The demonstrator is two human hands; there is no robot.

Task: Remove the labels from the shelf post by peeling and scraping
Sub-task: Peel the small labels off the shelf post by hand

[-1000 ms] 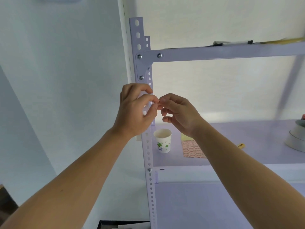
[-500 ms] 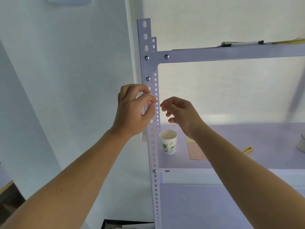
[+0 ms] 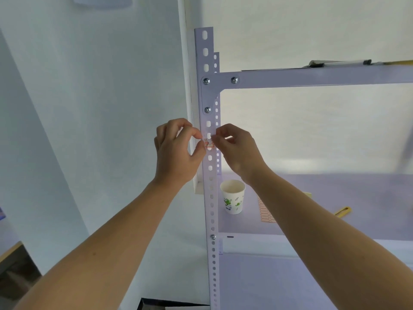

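The white perforated shelf post (image 3: 211, 198) stands upright in the middle of the view. A small white label with red print (image 3: 209, 144) sits on its front face, between my two hands. My left hand (image 3: 176, 153) is left of the post, its thumb and forefinger pinched together at the label's upper left edge. My right hand (image 3: 237, 148) is right of the post, its fingertips pinched at the label's upper right edge. Whether the label is lifted from the metal or lying flat cannot be told.
A paper cup with a green pattern (image 3: 232, 199) stands on the lower shelf board (image 3: 335, 191) close to the post. A sheet of red labels (image 3: 266, 213) and a yellow tool (image 3: 343, 211) lie behind my right forearm. Flat items (image 3: 335, 63) rest on the upper shelf.
My hands met pinched together in front of the post, parted, and now both fingertips rest on the post's front face, where the red-printed label shows. The view has shifted left.
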